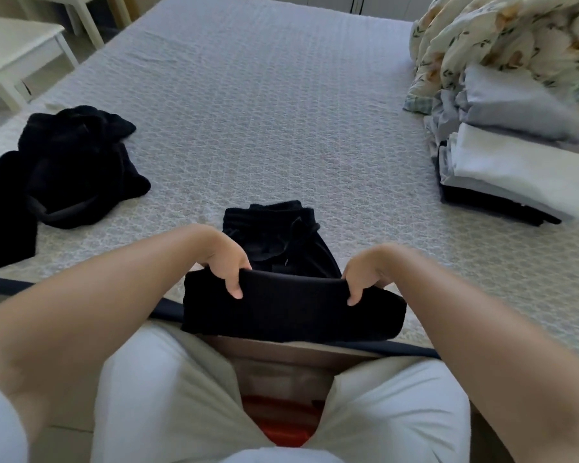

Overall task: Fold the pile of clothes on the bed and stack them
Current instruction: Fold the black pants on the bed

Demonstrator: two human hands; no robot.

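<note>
Under the curled fingers of both hands, the soft black knitted garment is pinched; its loose fold may slip apart.

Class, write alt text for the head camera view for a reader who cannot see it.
Both hands, left and right, grip a folded black garment at the bed edge. Unfolded black clothes lie left; a folded stack sits right.

Soft, cool daylight, faint shadows; wide-angle bending at the edges; the folded stack at the bed's right edge is blurred.
</note>
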